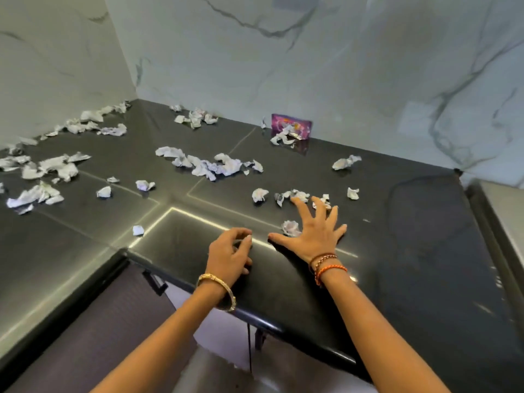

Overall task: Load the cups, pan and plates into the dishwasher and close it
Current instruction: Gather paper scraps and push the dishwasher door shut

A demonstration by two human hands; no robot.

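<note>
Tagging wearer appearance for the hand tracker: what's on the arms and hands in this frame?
Both forearms are bare, no sleeves or gloves. The left hand has a gold bangle at the wrist. The right hand has several thin bead or thread bracelets, orange and dark red-brown. No rings can be made out.

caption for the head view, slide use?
Right hand spread flat and left hand loosely curled on a black countertop littered with crumpled paper scraps; no dishes in sight.
</note>
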